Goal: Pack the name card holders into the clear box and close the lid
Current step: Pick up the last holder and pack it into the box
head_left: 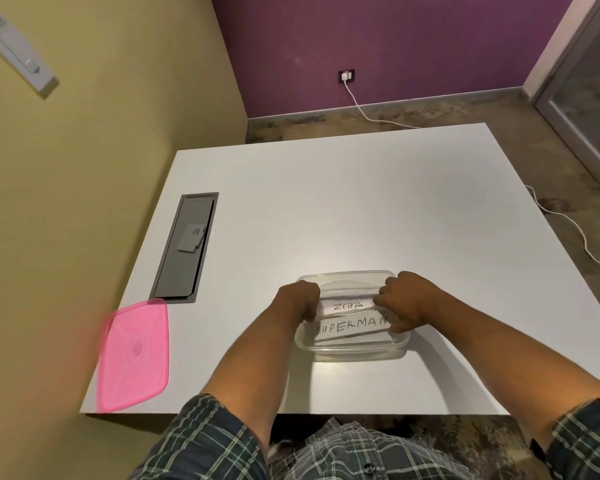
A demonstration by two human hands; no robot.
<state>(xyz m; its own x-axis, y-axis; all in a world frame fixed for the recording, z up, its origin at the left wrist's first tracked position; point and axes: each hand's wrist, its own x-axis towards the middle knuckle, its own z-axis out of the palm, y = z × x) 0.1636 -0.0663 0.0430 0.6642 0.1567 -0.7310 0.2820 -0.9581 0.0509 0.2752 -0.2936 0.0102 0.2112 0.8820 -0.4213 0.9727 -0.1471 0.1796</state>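
On the white rectangular surface (326, 209) a clear rectangular plastic box (352, 348) sits near the front edge, and inside it lie two flat name card holders, one lettered ZEBRA (347, 306) and, nearer the person, one lettered SUPERMAN (352, 328). The left hand (300, 301) and the right hand (407, 301) reach into the box with fingers curled, each pinching one end of the ZEBRA holder. The translucent pink plastic lid (134, 353) lies well apart on the front left corner of the surface, overhanging its edge, just in front of a grey recessed cable hatch (184, 247)
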